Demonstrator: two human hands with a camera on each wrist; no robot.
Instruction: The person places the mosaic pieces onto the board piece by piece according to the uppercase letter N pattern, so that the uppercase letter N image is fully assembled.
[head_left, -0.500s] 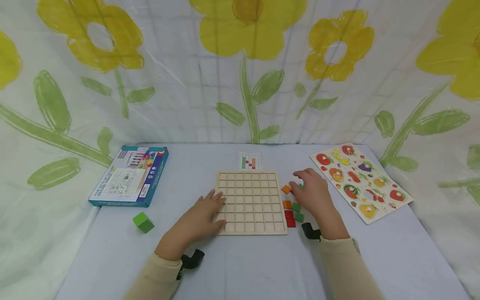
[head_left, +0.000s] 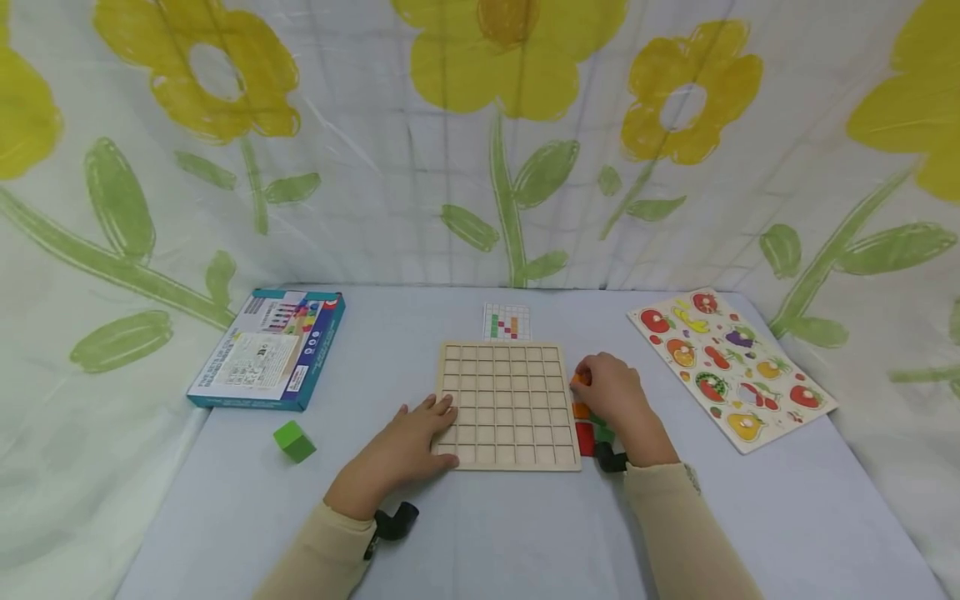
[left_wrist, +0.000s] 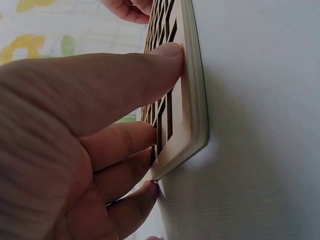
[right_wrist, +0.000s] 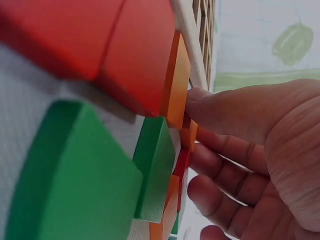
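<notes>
A wooden grid board [head_left: 510,408] lies flat on the table in the head view, its squares bare. My left hand [head_left: 408,442] rests spread on the board's left side, and in the left wrist view the thumb [left_wrist: 167,55] lies on the rim near a corner. Just off the board's right edge, my right hand [head_left: 611,392] pinches an orange square tile [right_wrist: 189,132] between thumb and fingers. Another orange tile [right_wrist: 177,75] lies beside it along the board. Red tiles [head_left: 585,439] and green tiles [right_wrist: 155,170] sit nearer the wrist; the hand partly hides this group.
Behind the board lies a small card [head_left: 506,323] with a coloured grid pattern. To the left are a blue box [head_left: 322,346] and a green cube [head_left: 294,442]. A fruit-picture board [head_left: 731,367] lies at the right. A flowered curtain hangs behind the table.
My right hand has come down and in toward the board, its fingers closing on the orange tile. The left hand stays on the board's left side. The head view has shifted slightly.
</notes>
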